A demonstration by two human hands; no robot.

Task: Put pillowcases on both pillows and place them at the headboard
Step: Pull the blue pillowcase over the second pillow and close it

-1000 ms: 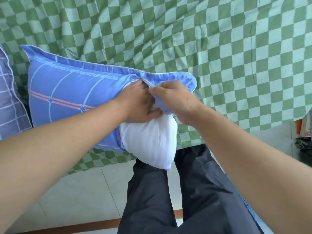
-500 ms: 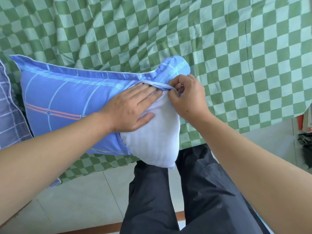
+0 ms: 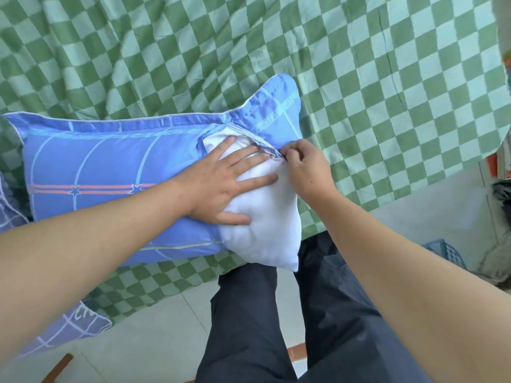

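Bedsheet (image 3: 359, 92) fills most of the view, a thin green-and-pale checked cotton, rumpled and draping over the mattress edge toward the pale tiled floor (image 3: 154, 341). On it, near that edge, lies the pillow (image 3: 265, 217), a soft white puffy cushion, long and plump, most of it already inside the pillowcase (image 3: 105, 172). That case is smooth blue fabric with pale curved lines, an orange stripe with stars and a flat printed border; its open end stands up in a floppy flap at the top right, and the pillow's white end bulges out bare, hanging a little past the bed edge over dark trousers (image 3: 276, 327). Left hand (image 3: 221, 186) lies flat on the white end, fingers straight and spread, pressing the stuffing down. Right hand (image 3: 307, 167) is curled tight, fingertips pinching the case's open hem just beside the left fingertips.
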